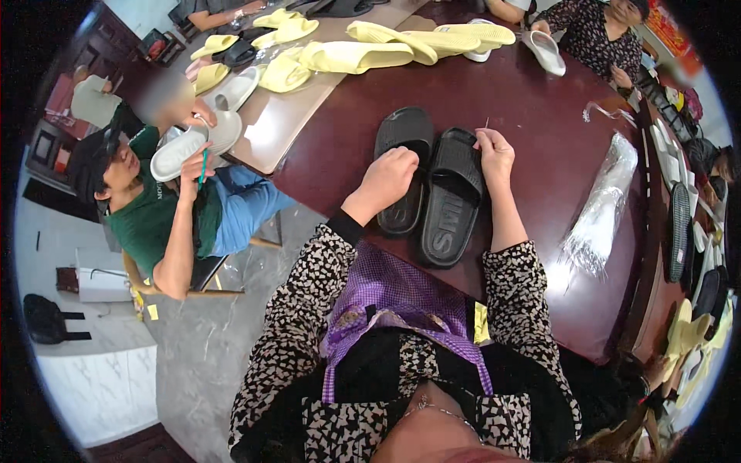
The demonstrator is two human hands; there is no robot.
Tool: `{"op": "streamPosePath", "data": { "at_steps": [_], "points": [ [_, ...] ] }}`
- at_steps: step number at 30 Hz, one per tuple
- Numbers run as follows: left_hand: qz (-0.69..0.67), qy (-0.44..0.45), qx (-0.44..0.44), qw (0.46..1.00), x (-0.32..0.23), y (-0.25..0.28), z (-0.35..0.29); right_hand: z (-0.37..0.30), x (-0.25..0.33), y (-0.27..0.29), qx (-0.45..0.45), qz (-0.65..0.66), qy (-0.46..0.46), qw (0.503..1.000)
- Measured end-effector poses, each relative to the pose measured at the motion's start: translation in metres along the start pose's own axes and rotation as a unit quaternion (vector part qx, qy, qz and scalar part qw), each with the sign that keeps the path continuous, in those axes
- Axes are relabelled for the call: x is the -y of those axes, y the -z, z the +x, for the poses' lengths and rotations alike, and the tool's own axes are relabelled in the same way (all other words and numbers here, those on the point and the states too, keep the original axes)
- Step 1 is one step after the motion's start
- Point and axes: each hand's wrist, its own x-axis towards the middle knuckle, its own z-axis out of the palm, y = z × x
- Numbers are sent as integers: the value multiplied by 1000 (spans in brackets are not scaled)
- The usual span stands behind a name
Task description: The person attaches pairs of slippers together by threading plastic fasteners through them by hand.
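A pair of black slide slippers lies side by side on the dark red table in front of me, soles down and toes away from me. My left hand (390, 179) is closed over the strap of the left slipper (405, 127); what its fingertips pinch is hidden. Beside the strap of the right slipper (451, 220), my right hand (496, 158) is closed in a pinch. A thin pale strand (486, 123) sticks up from its fingertips, too fine to name for certain.
Right of the slippers lies a bundle of clear plastic strands (602, 204). Yellow slippers (355, 58) line the far side. At left, a seated co-worker (166, 208) holds a white slipper (181, 153) and a green pen-like tool. Another person (594, 38) sits far right. More slippers (679, 231) crowd the right edge.
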Motion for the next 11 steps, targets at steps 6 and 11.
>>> {"op": "streamPosePath", "data": {
  "at_steps": [6, 11],
  "points": [
    [-5, -2, -7, 1000, 20, -21, 9, 7, 0, 0, 10, 26, 15, 999],
    [-13, 51, 32, 998, 32, -25, 12, 13, 37, -4, 55, 80, 28, 995]
  ]
}}
